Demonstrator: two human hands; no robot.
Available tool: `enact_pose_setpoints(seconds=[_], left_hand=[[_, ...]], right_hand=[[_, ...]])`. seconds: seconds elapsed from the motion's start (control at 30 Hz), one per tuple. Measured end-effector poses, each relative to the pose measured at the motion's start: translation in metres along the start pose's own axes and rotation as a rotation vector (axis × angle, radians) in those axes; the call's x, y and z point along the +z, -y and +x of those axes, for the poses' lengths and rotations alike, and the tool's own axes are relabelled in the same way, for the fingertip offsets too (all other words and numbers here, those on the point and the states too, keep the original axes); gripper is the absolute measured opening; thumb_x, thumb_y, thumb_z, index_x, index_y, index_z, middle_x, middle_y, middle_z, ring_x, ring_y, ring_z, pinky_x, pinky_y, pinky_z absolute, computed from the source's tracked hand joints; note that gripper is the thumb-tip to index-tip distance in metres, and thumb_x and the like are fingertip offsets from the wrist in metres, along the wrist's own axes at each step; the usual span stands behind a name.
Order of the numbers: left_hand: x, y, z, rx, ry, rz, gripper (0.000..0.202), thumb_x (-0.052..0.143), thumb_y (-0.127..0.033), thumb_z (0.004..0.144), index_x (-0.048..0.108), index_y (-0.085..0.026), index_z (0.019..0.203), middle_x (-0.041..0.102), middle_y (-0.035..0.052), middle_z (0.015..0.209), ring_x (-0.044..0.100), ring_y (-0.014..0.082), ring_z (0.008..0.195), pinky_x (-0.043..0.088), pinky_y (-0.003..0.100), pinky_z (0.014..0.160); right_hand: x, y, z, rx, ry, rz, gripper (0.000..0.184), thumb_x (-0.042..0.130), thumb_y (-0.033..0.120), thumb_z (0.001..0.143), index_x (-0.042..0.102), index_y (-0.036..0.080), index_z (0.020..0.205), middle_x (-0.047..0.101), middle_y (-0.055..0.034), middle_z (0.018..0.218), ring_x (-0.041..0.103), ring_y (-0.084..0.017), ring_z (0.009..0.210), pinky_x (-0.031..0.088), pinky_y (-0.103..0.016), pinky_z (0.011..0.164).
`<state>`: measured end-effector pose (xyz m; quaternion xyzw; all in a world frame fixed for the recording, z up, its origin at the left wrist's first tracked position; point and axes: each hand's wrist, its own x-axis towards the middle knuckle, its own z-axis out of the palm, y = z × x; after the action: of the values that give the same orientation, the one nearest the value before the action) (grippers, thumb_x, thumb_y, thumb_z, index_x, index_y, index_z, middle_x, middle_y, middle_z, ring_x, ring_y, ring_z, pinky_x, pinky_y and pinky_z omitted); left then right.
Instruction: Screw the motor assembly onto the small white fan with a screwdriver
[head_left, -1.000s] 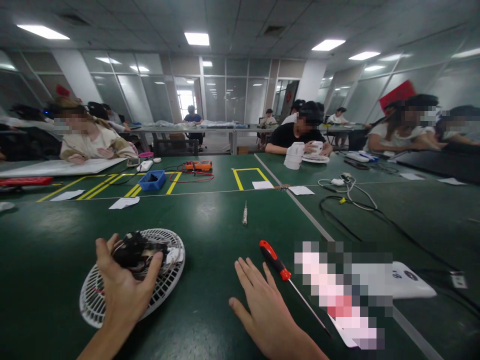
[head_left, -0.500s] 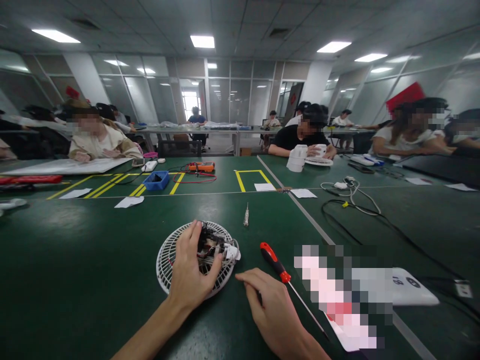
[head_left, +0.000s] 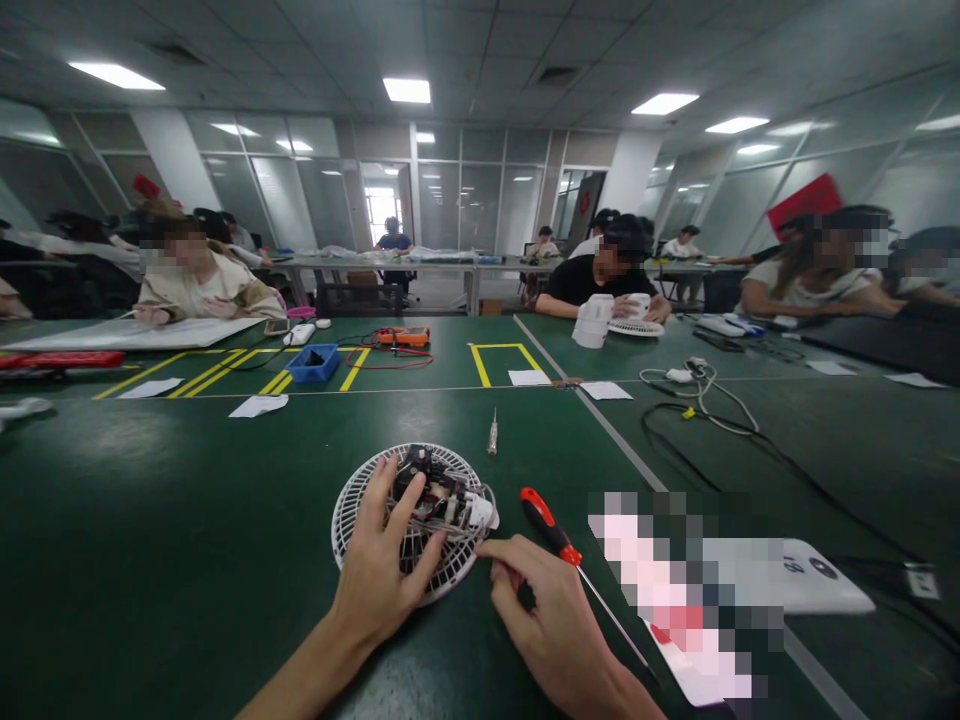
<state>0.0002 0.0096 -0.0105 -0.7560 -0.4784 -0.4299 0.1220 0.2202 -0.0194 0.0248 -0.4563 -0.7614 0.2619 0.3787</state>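
Observation:
A white round fan grille [head_left: 352, 515] lies on the green table in front of me, with a dark motor assembly [head_left: 435, 495], thin wires and a white part [head_left: 480, 512] on top. My left hand [head_left: 382, 560] rests over the grille's left and near side with its fingers spread, the fingertips at the motor. At the grille's lower right edge is my right hand [head_left: 544, 610]: its index finger reaches to the rim while the other fingers curl in. Whatever the curled fingers hold, if anything, is hidden. Beside it lies a red-and-black screwdriver [head_left: 551, 525].
A small clear-handled screwdriver [head_left: 493, 435] lies beyond the grille. Farther off are a blue bin [head_left: 313, 364], an orange multimeter [head_left: 403, 337] and cables [head_left: 705, 400]. A white panel [head_left: 825, 575] is at right. Across the table a person [head_left: 600, 275] handles white parts.
The grille with the motor has shifted a little to the right. My left hand's fingers have spread, showing more of the motor, and my right index finger now meets the rim.

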Motion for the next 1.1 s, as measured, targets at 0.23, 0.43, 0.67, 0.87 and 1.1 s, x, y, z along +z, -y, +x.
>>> enact_pose_setpoints(seconds=[0.23, 0.43, 0.67, 0.87, 1.1], left_hand=[[-0.009, -0.013, -0.019, 0.272, 0.000, 0.041, 0.050, 0.067, -0.015, 0.088, 0.059, -0.019, 0.137, 0.036, 0.0173, 0.162, 0.023, 0.0450, 0.155, 0.030, 0.072, 0.120], [-0.008, -0.022, -0.018, 0.416, -0.007, -0.036, 0.035, 0.065, -0.013, 0.087, 0.069, -0.017, 0.122, 0.056, 0.0160, 0.144, 0.039, 0.0355, 0.149, 0.032, 0.060, 0.124], [-0.007, -0.020, -0.016, 0.452, -0.052, -0.076, 0.024, 0.064, -0.010, 0.088, 0.073, -0.016, 0.109, 0.067, 0.0122, 0.129, 0.051, 0.0294, 0.138, 0.035, 0.054, 0.124], [-0.006, -0.019, -0.017, 0.469, -0.035, -0.124, 0.021, 0.063, -0.011, 0.087, 0.073, -0.016, 0.105, 0.072, 0.0099, 0.117, 0.058, 0.0266, 0.130, 0.040, 0.052, 0.121], [-0.005, -0.020, -0.015, 0.436, -0.049, -0.131, 0.018, 0.063, -0.009, 0.088, 0.071, -0.016, 0.103, 0.074, 0.0096, 0.112, 0.063, 0.0252, 0.123, 0.050, 0.050, 0.112]], right_hand=[[0.006, -0.002, -0.004, 0.010, 0.071, -0.011, 0.051, 0.048, 0.012, 0.089, 0.056, 0.020, 0.138, 0.064, 0.0011, 0.079, 0.059, -0.016, 0.067, 0.048, -0.029, 0.066], [0.016, -0.011, -0.009, -0.067, 0.126, -0.007, 0.065, 0.049, 0.012, 0.091, 0.037, 0.024, 0.153, 0.067, 0.0010, 0.086, 0.062, -0.016, 0.072, 0.050, -0.030, 0.072], [0.022, -0.017, -0.011, -0.141, 0.160, -0.040, 0.071, 0.051, 0.011, 0.087, 0.034, 0.023, 0.154, 0.068, 0.0006, 0.087, 0.060, -0.016, 0.068, 0.047, -0.028, 0.066], [0.024, -0.023, -0.012, -0.126, 0.155, -0.008, 0.070, 0.051, 0.012, 0.090, 0.032, 0.023, 0.157, 0.068, 0.0013, 0.085, 0.061, -0.015, 0.067, 0.048, -0.028, 0.067], [0.019, -0.017, -0.010, -0.039, 0.153, 0.037, 0.060, 0.053, 0.018, 0.095, 0.040, 0.024, 0.154, 0.072, -0.0005, 0.089, 0.065, -0.016, 0.074, 0.053, -0.030, 0.076]])
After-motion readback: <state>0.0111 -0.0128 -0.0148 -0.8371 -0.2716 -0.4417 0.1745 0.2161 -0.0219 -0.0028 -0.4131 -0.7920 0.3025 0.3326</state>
